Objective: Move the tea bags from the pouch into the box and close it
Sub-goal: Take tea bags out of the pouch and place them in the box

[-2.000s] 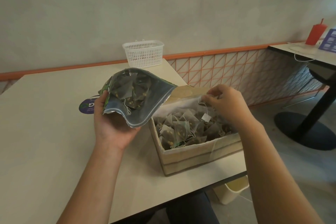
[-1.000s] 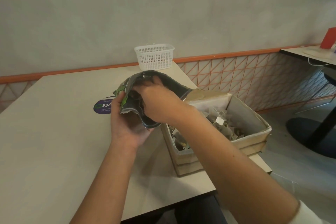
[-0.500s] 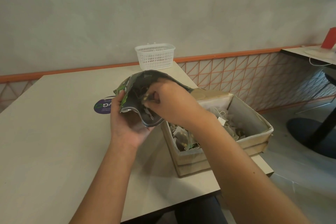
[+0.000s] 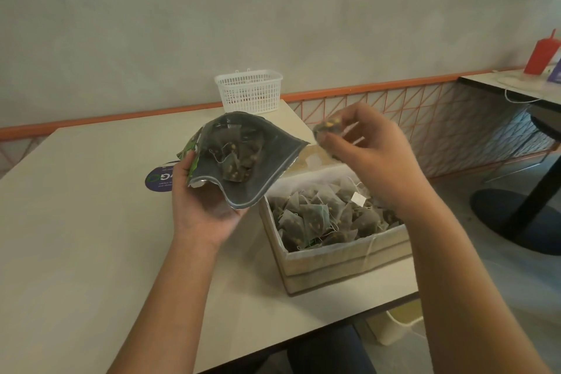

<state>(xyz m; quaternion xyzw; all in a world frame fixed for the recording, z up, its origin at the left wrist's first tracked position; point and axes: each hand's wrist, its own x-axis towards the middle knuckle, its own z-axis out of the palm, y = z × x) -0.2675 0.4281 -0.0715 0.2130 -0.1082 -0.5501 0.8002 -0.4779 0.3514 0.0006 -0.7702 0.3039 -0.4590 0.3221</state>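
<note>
Several tea bags lie inside open pouch, gripped in my left hand, fingers curled under, thumb on edge. Box right of it on table, open, heaped with bags. My right hand above box, fingertips pinching one tea bag.

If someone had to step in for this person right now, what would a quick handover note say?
Left hand holds the open pouch, tilted toward the camera, several tea bags still inside.
Right hand pinches one tea bag in the air above the box's far edge.
Box sits open at the table's near right corner, already well filled.
Left: drop this bag in, move the rest over, close the box.
</note>
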